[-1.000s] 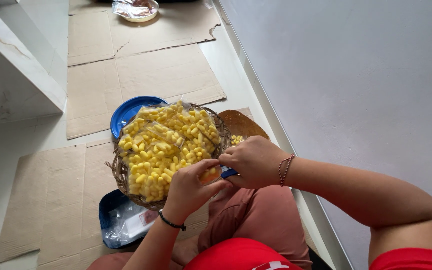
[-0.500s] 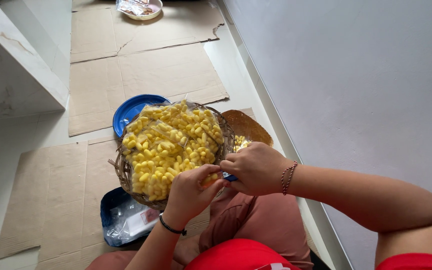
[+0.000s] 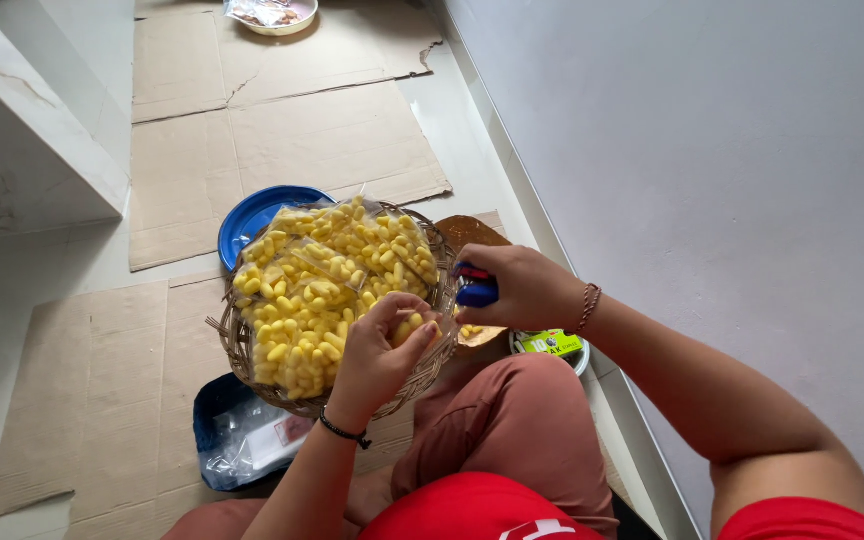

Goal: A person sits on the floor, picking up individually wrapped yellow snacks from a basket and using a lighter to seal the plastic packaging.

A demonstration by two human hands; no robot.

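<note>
Since a moment ago the right hand (image 3: 524, 288) has lifted away to the right, fist closed around a small blue stapler (image 3: 474, 290), leaving the left hand (image 3: 382, 350) alone on the clear packet of yellow snacks (image 3: 414, 330). That packet sits pinched in the left fingers over the near rim of the woven basket (image 3: 430, 365), just left of and below the stapler, so the two are close but apart.

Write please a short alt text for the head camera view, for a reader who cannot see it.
A seated person's left hand pinches a small clear packet of yellow snacks over a woven basket full of such packets, while the right hand holds a blue stapler-like tool. Flattened cardboard covers the floor, and a blue plate lies behind the basket.
</note>
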